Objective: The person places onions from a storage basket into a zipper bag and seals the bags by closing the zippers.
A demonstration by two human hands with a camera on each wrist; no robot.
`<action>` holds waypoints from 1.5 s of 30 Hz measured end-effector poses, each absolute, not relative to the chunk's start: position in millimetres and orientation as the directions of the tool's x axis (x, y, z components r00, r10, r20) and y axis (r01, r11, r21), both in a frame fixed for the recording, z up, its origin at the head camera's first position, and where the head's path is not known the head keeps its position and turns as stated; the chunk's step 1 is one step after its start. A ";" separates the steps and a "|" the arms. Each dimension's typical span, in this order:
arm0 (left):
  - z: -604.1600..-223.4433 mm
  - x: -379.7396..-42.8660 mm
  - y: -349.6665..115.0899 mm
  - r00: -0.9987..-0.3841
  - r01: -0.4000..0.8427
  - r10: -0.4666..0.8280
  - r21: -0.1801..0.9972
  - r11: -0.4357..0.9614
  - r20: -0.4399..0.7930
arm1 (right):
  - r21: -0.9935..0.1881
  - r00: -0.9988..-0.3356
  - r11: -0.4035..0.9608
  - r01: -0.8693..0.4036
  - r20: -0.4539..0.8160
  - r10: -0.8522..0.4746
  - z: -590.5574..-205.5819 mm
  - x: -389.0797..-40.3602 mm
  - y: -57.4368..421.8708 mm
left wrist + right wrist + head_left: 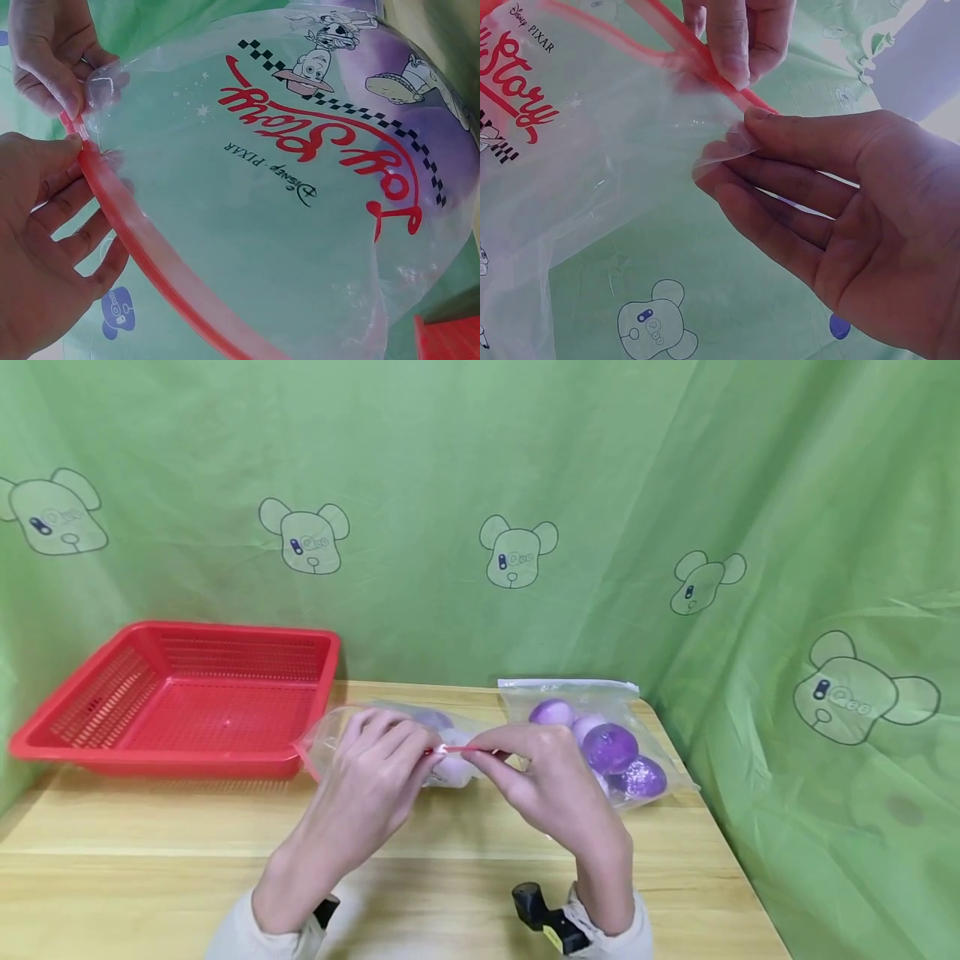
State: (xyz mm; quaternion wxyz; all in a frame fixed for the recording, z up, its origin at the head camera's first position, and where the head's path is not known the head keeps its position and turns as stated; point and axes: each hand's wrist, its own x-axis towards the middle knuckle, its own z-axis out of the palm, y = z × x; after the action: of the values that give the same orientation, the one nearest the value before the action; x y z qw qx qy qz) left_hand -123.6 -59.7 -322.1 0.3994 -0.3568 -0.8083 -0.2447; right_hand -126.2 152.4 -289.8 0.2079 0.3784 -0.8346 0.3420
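Note:
Both hands hold a clear zip bag with a red zip strip and red Toy Story lettering. My left hand pinches the strip between thumb and index finger, close to one end. Right at that end, my right hand pinches the bag's corner with thumb and fingertips. In the left wrist view the strip's lower stretch looks parted from the bag's other edge. Purple and white round things lie inside the bag, partly hidden behind the hands.
A red plastic basket stands at the left on the wooden table. Behind my right hand lies another clear bag with several purple and white balls. A green curtain hangs behind and at the right.

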 end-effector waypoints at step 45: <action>-333.6 -145.5 -79.5 -0.513 0.731 0.355 0.182 0.657 0.781 | -0.426 -0.697 0.592 -0.684 0.622 -0.357 -292.4 -135.6 171.2</action>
State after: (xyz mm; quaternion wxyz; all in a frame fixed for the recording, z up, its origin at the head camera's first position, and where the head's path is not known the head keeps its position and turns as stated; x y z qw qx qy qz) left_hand -145.5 -79.5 -333.6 0.3696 -0.3266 -0.8319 -0.2544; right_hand -135.6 171.2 -292.4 0.2441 0.3031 -0.8583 0.3346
